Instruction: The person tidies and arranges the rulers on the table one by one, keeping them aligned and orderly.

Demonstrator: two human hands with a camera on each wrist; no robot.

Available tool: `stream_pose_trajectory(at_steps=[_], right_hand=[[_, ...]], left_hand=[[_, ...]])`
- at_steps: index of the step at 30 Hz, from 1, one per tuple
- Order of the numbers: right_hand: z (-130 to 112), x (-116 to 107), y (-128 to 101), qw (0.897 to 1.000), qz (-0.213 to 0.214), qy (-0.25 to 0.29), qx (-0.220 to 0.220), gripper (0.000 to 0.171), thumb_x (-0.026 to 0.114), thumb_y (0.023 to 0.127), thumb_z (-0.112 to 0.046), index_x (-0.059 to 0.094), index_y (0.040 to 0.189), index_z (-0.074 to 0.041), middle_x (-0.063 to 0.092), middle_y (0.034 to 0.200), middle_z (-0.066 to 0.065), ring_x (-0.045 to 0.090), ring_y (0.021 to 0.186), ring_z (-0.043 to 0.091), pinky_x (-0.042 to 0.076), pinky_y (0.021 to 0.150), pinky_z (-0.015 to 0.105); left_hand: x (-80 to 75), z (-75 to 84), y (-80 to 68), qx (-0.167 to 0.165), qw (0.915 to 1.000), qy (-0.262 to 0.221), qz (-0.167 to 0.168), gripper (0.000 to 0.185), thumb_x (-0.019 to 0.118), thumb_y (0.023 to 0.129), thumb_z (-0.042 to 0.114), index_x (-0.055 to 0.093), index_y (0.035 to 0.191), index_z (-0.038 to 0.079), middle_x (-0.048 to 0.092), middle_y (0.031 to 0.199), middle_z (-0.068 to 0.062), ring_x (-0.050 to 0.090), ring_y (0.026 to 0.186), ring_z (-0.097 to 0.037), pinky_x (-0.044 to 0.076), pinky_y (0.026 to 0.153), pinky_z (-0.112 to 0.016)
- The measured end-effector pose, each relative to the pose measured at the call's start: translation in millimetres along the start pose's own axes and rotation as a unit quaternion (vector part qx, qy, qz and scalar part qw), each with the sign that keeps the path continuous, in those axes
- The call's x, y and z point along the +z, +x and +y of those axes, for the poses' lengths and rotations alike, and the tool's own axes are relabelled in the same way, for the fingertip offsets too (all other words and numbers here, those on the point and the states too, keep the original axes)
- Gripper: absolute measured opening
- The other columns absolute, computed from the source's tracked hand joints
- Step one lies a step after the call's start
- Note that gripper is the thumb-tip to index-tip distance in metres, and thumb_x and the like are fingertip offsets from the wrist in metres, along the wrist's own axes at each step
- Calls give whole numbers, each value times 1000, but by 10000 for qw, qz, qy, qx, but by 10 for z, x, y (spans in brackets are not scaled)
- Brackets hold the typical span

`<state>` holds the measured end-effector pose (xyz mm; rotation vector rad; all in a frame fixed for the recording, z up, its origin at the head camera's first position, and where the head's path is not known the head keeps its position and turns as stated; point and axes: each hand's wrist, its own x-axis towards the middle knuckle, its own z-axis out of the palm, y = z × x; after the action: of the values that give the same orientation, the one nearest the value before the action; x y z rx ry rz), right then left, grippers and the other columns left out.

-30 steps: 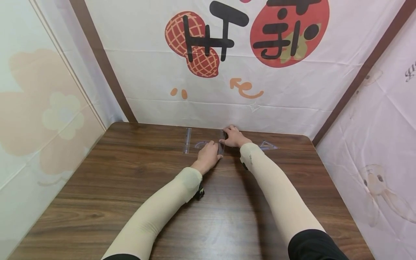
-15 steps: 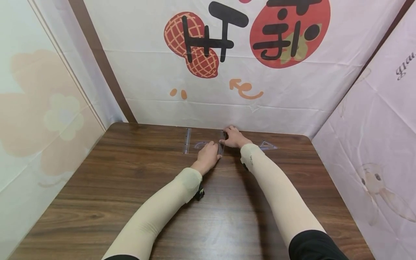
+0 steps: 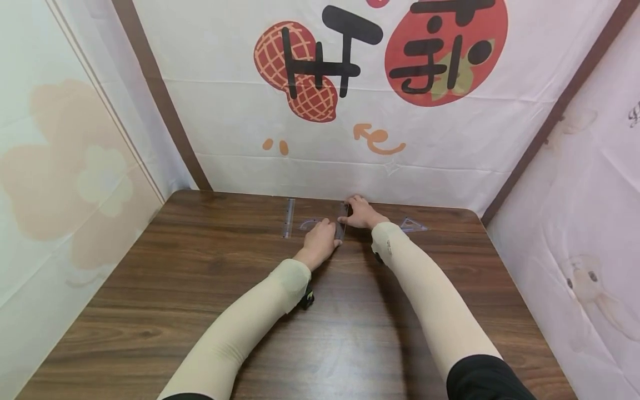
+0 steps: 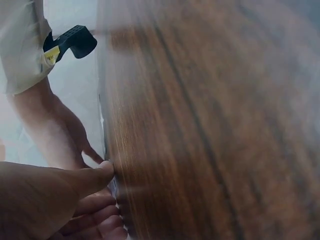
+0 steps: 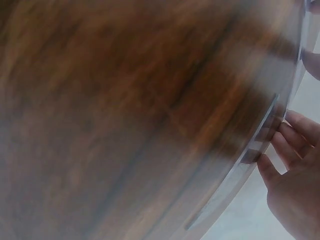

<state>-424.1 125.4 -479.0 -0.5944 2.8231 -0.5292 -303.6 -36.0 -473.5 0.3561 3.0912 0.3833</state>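
Note:
Near the table's back edge, a clear flat plastic piece (image 3: 341, 229) stretches between the two hands; its full shape is partly covered by them. My left hand (image 3: 320, 241) grips its left, near side, with the thumb (image 4: 104, 172) against the edge in the left wrist view. At its far right side, my right hand (image 3: 364, 213) holds it between thumb and fingers. A clear protractor (image 3: 308, 223) lies just left of the left hand. Farther left is a clear straight ruler (image 3: 288, 219). A clear set square (image 3: 413, 224) lies right of the right hand.
The dark wood-grain table (image 3: 200, 266) has rounded back corners. Directly behind it hangs a white printed cloth (image 3: 240, 172), and more printed cloth (image 3: 565, 233) closes in the right side. Both arms wear pale sleeves (image 3: 260, 305) with small wrist cameras.

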Motion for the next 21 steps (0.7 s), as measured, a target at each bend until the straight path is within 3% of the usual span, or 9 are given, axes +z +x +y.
stream_pose_trajectory(at_steps=[6, 16, 21], right_hand=[[-8, 41, -69, 9993, 66, 352, 67, 73, 71, 104, -42, 45, 159, -1, 38, 164, 21, 35, 152, 38, 35, 125, 49], [48, -9, -124, 9944, -2, 1052, -24, 63, 74, 104, -34, 51, 152, -1, 40, 161, 21, 41, 150, 38, 39, 122, 51], [42, -44, -138, 9904, 122, 1363, -180, 55, 71, 106, -26, 54, 150, 2, 50, 153, 23, 58, 128, 36, 53, 105, 48]], left_hand=[[-33, -10, -86, 91, 10000, -11, -7, 49, 77, 102, 34, 70, 136, 0, 64, 134, -17, 67, 123, -32, 62, 94, -47], [-20, -60, -106, 308, 9994, -169, 33, 49, 80, 99, 36, 72, 130, -1, 68, 128, -19, 68, 120, -35, 61, 94, -47], [1, -110, -99, 457, 9987, -217, 36, 49, 81, 99, 36, 72, 131, 0, 69, 123, -17, 68, 116, -34, 60, 93, -45]])
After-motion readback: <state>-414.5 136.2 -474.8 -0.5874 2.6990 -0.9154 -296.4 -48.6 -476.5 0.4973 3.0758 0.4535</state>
